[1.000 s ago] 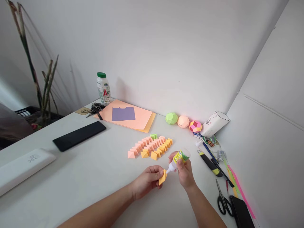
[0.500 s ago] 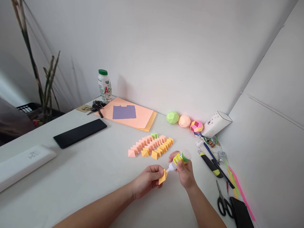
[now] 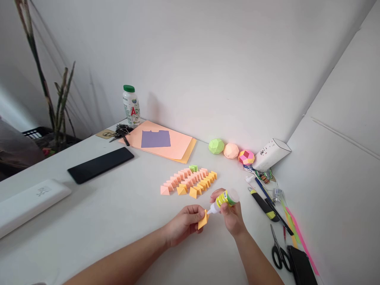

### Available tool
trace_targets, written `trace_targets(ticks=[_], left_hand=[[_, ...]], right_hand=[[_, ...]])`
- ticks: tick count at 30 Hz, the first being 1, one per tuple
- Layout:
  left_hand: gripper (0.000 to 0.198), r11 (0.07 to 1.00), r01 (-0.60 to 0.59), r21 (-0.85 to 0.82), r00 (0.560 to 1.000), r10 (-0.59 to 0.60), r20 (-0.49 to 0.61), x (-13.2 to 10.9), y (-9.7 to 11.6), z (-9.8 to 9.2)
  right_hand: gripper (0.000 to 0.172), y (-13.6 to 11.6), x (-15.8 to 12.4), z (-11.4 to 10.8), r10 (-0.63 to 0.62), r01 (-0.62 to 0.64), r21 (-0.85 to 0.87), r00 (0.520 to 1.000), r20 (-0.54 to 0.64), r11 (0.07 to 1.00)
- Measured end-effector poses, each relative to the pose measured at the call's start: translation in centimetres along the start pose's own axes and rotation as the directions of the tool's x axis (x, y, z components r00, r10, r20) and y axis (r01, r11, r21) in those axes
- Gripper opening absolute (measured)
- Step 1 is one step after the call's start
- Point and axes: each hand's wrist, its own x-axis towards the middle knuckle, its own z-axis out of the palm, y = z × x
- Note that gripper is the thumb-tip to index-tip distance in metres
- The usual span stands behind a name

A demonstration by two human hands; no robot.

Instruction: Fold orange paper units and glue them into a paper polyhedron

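Between the thumb and fingers of my left hand is a folded orange paper piece. My right hand is closed around a glue bottle with a yellow and green label. The bottle is tilted, its white nozzle pointing down-left at the upper edge of the paper piece; whether it touches is too small to tell. Just beyond my hands, rows of folded paper pieces in pink, orange and a little green stand on the white table.
Three paper balls and a white box sit by the wall. On the right lie a utility knife, scissors and a black phone. Coloured paper sheets, keys, a bottle and a black slab lie left.
Both hands keep nearly the same pose, nozzle still at the orange piece. The whole view has shifted very slightly.
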Motion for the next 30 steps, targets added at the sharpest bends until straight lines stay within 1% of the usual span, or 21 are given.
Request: trace_targets(ticks=[8, 18, 21, 24, 27, 30], left_hand=[[0.028, 1.0, -0.001, -0.022, 1.0, 0.001, -0.001, 0.0, -0.1, -0.1], [0.028, 1.0, -0.003, -0.018, 1.0, 0.003, 0.004, 0.0, 0.0, -0.1], [0.028, 1.0, -0.004, -0.021, 1.0, 0.004, 0.005, 0.0, 0.0, -0.1], [0.028, 1.0, -0.01, -0.022, 1.0, 0.01, 0.011, 0.0, 0.0, 0.0], [0.028, 1.0, -0.016, -0.022, 1.0, 0.016, 0.014, 0.0, -0.1, -0.1], [0.027, 1.0, -0.015, -0.025, 1.0, 0.015, 0.011, 0.0, -0.1, -0.2]], right_hand=[[0.038, -0.1, 0.1, 0.0, -0.017, 0.017, 0.018, 1.0, 0.01, 1.0], [0.039, 0.2, 0.2, -0.2, -0.002, 0.002, 0.008, 1.0, 0.001, 1.0], [0.04, 0.4, 0.3, -0.2, 0.009, -0.008, 0.047, 1.0, -0.011, 0.999], [0.042, 0.8, 0.3, -0.2, 0.037, -0.037, 0.101, 0.999, 0.004, 0.994], [0.041, 1.2, 0.3, -0.3, 0.057, -0.059, 0.162, 0.998, 0.02, 0.985], [0.04, 1.5, 0.4, -0.3, 0.074, -0.075, 0.206, 0.997, 0.012, 0.976]])
